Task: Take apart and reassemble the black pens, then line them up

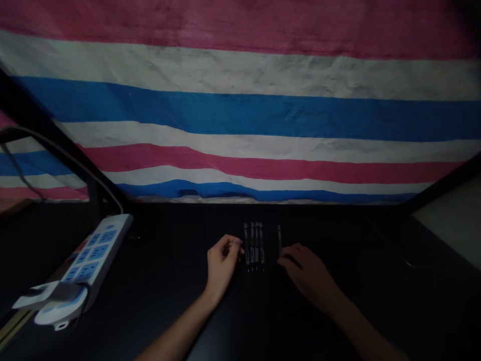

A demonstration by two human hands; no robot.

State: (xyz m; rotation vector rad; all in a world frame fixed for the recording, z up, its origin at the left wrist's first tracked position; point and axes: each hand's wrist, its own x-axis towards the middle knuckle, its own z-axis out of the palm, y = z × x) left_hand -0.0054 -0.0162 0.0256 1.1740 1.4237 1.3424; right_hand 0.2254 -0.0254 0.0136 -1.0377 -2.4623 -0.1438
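Note:
Several slim pens with clear barrels and dark clips lie side by side on the black tabletop, their tips towards me; one of these pens is in the middle of the row. My left hand is at the row's left side, fingers curled and thumb close to the forefinger, next to the leftmost pen. Whether anything is between those fingers is hidden. A little apart on the right lies a single pen. My right hand has its thumb and fingers closed at that pen's near end.
A white power strip with blue sockets and a plugged-in adapter lies at the left. Behind the black table hangs a red, white and blue striped sheet. Dark frame bars slant at both sides. The light is dim.

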